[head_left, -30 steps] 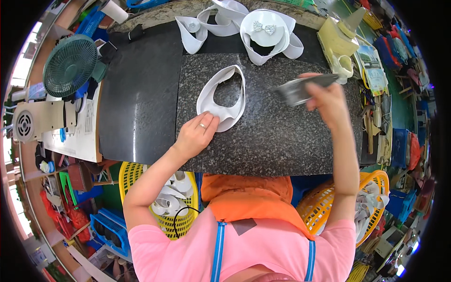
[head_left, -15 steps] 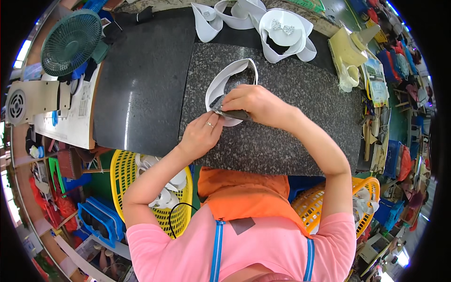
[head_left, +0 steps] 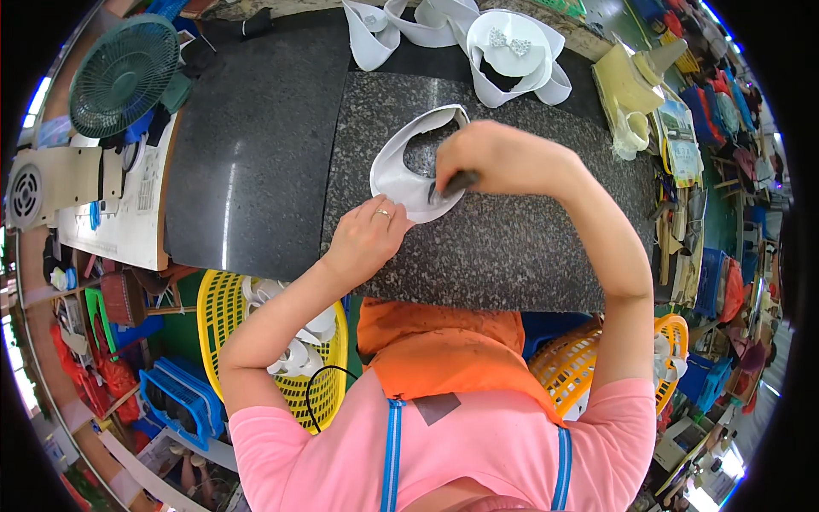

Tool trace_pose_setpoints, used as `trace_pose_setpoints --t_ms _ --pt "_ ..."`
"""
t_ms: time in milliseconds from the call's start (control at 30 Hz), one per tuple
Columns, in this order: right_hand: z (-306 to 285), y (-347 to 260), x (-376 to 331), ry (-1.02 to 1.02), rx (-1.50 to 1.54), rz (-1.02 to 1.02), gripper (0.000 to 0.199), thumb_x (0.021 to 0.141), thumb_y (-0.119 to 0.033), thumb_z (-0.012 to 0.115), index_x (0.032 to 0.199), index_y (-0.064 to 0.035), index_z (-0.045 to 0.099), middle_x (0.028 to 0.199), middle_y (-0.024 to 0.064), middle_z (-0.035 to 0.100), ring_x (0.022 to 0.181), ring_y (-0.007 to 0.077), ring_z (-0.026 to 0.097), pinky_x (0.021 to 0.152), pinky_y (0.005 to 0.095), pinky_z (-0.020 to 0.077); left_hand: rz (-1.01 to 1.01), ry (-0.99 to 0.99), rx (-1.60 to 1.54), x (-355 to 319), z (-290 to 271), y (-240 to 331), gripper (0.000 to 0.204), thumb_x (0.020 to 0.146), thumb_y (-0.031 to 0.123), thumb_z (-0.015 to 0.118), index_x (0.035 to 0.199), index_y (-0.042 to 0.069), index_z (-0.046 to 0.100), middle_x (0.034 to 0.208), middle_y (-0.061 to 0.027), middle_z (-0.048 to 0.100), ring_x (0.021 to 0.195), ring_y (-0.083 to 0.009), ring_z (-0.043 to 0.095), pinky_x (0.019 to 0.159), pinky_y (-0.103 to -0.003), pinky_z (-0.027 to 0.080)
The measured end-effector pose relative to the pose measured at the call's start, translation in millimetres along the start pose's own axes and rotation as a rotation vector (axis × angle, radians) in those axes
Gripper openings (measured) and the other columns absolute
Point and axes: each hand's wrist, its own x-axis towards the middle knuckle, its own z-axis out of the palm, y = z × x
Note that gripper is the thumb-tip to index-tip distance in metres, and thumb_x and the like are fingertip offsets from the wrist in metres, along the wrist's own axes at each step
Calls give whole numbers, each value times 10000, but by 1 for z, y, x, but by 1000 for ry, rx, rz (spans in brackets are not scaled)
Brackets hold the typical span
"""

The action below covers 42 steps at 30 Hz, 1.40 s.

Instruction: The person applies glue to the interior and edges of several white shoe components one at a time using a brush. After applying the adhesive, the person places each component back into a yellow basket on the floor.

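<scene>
A white, curved, strap-like piece that looks like a shoe upper (head_left: 401,181) lies on the speckled dark stone slab, its two ends bending toward the far side. My left hand (head_left: 368,241), with a ring on one finger, is closed on its near left edge. Over its right part is my right hand (head_left: 503,160), fingers curled round a small dark, flattish object (head_left: 461,183). Its tip is at the white surface, but motion blur hides its exact kind and whether it touches.
Several white uppers (head_left: 372,43), one with a glittery bow (head_left: 509,43), stand at the far edge. A green fan (head_left: 124,75) is far left, a cream container (head_left: 627,81) far right. Baskets, yellow (head_left: 213,320) and orange (head_left: 563,367), flank my lap, holding white pieces.
My right hand has moved right and slightly away from my left hand, carrying the dark object off the piece's near left part, whose white surface now shows. My left hand stays at the edge.
</scene>
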Motion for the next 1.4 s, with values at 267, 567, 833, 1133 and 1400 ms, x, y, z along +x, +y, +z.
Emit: trace_pose_setpoints --t_ms 267,567,833,1133,1400 --pt "3 -3 -8 97 -31 329 139 704 -34 658 841 -15 673 811 116 649 799 292 621 717 368 490 31 -197 146 15 -9 11 300 716 109 625 981 -27 592 852 -100 573 872 -243 590 708 -324 511" --pt "-7 -37 -38 530 -259 -45 170 696 6 637 865 -7 651 867 101 651 761 262 637 657 327 508 -160 197 -91 16 -23 5 210 706 -12 588 915 9 607 865 -105 586 827 -275 596 720 -332 499" --pt "56 -14 -37 844 437 343 186 775 -37 675 961 -16 670 817 96 665 730 138 621 653 275 500 -937 424 -973 9 -23 -18 102 879 38 577 949 -30 605 826 13 612 725 -21 514 680 -177 421" --pt "74 11 -21 815 -237 370 175 733 -17 643 906 -43 655 854 123 617 804 315 608 696 379 498 -814 426 -1038 35 -43 -19 144 869 22 579 991 -36 628 845 -7 635 714 -34 541 646 -185 435" --pt "73 -13 -21 564 229 90 181 742 -64 652 919 -30 666 884 144 625 797 323 614 715 397 494 -829 -166 -1109 119 -80 -59 255 806 81 579 1009 -66 629 821 -90 659 674 -136 631 581 -259 520"
